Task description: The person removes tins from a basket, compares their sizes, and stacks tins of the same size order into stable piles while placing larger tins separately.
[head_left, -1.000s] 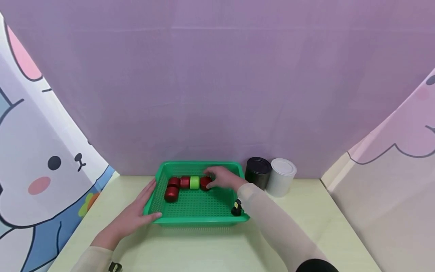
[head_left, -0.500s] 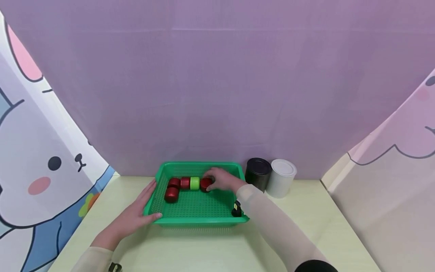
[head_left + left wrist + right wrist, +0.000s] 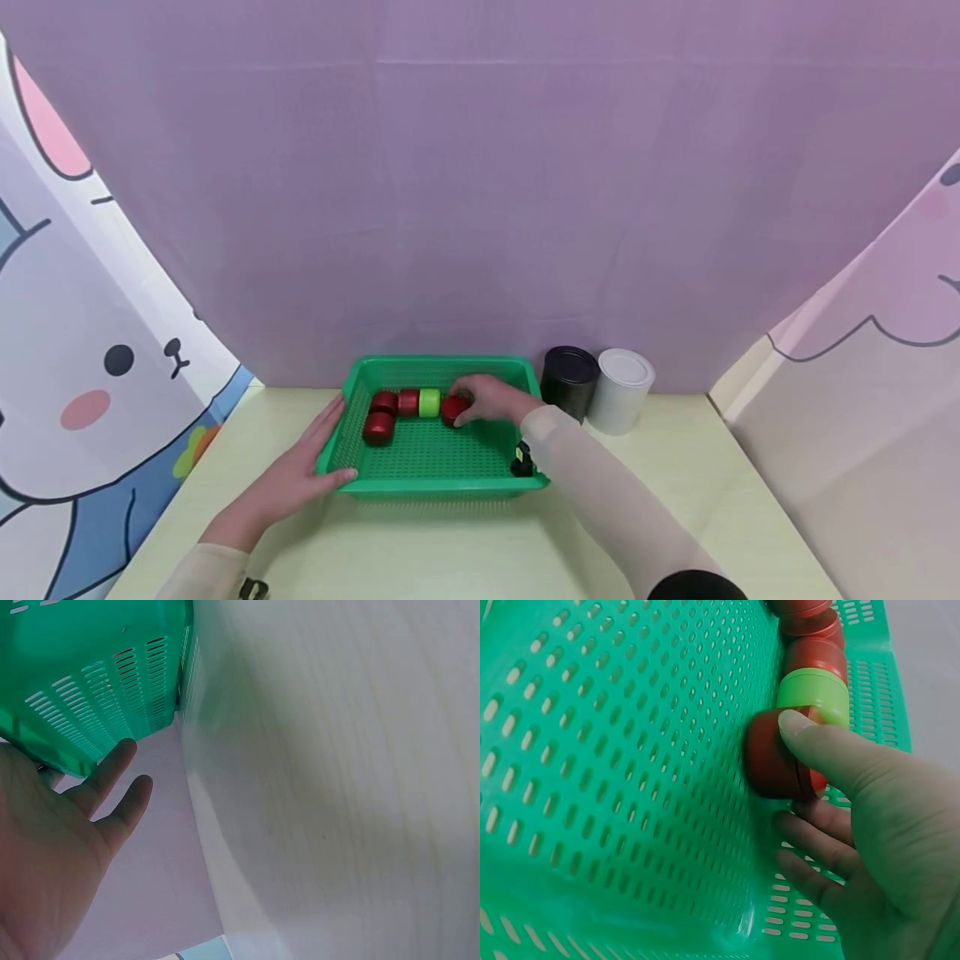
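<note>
Being pinched on a smooth curved side, the glossy red, short cylindrical container (image 3: 452, 410) could be lost if the thumb slid; it might then be rolled over the perforated floor of the green rectangular plastic basket (image 3: 446, 485). Its neighbour, the lime-green cylindrical piece (image 3: 430, 403), could be knocked askew by a sideways nudge, and the push might be passed on to the three other red cylindrical pieces (image 3: 378, 428) farther left in the frame. Whether the held container and the lime-green piece are touching cannot be told. If the basket were pressed unevenly, it could be skidded along the pale wood-grain surface (image 3: 420, 550).

The held container is found inside the basket, in the lower middle of the head view. It is held by the right-hand grip (image 3: 491, 398), which is closed only as far as the container's width allows: the thumb is laid across the near edge, while the lower fingers are spread clear of it in the right wrist view. The left-hand grip (image 3: 296, 471) is kept spread, with extended fingers laid against the basket's left side.
</note>
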A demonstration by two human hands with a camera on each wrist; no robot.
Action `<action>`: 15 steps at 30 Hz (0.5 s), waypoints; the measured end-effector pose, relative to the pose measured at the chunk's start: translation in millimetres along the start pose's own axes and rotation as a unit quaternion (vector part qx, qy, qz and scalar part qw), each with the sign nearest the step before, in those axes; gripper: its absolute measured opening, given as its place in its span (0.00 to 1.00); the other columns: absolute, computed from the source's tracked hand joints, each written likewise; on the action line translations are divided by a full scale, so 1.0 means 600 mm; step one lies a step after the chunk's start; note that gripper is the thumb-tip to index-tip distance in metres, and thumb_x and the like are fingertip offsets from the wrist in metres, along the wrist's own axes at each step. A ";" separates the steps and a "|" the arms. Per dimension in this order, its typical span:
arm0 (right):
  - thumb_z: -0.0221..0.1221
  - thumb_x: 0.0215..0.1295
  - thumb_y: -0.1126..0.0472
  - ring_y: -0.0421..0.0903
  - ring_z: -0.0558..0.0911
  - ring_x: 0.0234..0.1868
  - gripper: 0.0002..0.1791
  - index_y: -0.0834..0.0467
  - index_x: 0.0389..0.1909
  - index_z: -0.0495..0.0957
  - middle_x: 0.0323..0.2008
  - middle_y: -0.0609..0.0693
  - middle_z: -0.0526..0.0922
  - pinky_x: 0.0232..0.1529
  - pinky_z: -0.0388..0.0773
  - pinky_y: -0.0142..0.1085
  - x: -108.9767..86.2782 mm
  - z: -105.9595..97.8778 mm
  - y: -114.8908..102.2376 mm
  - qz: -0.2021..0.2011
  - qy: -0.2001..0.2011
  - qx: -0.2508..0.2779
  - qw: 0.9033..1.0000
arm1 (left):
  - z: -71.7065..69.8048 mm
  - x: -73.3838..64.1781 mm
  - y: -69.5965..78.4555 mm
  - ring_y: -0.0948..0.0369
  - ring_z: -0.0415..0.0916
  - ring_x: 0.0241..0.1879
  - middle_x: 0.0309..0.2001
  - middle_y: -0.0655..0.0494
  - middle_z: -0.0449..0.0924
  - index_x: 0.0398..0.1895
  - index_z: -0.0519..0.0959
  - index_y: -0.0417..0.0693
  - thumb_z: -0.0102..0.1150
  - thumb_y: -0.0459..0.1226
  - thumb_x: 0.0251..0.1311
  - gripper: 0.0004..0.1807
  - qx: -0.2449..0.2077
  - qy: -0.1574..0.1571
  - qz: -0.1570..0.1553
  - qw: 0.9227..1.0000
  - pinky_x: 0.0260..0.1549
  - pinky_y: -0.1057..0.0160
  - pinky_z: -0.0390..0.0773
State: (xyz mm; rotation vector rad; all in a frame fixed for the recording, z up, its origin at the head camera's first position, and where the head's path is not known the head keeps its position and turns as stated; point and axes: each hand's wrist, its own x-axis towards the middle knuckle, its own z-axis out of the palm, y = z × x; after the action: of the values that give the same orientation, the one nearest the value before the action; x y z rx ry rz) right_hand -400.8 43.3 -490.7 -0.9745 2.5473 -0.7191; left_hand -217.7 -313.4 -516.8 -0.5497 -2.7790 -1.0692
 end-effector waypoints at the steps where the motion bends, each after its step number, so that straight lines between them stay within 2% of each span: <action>1: 0.78 0.69 0.54 0.45 0.83 0.54 0.29 0.53 0.68 0.81 0.55 0.48 0.85 0.51 0.83 0.40 -0.001 0.000 0.000 0.003 -0.004 0.002 1.000 | 0.000 0.000 0.001 0.31 0.43 0.86 0.92 0.47 0.37 0.93 0.41 0.51 0.73 0.50 0.72 0.60 -0.001 0.000 0.000 1.000 0.70 0.19 0.61; 7: 0.78 0.69 0.53 0.43 0.82 0.47 0.27 0.53 0.62 0.77 0.50 0.45 0.83 0.46 0.82 0.39 -0.006 0.000 -0.002 0.011 -0.031 0.014 0.999 | -0.002 -0.001 0.005 0.31 0.44 0.86 0.91 0.44 0.38 0.93 0.41 0.52 0.73 0.50 0.72 0.60 0.001 -0.001 -0.003 1.000 0.70 0.19 0.62; 15: 0.77 0.70 0.54 0.42 0.81 0.45 0.23 0.52 0.56 0.76 0.47 0.44 0.82 0.44 0.81 0.37 -0.005 0.003 0.003 0.004 -0.035 0.026 0.999 | -0.002 -0.002 0.006 0.31 0.44 0.86 0.91 0.44 0.38 0.93 0.41 0.51 0.73 0.50 0.72 0.60 0.004 0.001 -0.001 1.000 0.70 0.19 0.62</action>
State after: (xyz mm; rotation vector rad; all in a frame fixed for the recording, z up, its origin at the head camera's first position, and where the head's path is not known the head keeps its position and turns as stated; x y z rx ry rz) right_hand -398.9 45.8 -492.7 -0.9561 2.4579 -0.7314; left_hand -215.6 -312.2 -513.9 -0.5444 -2.7823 -1.0595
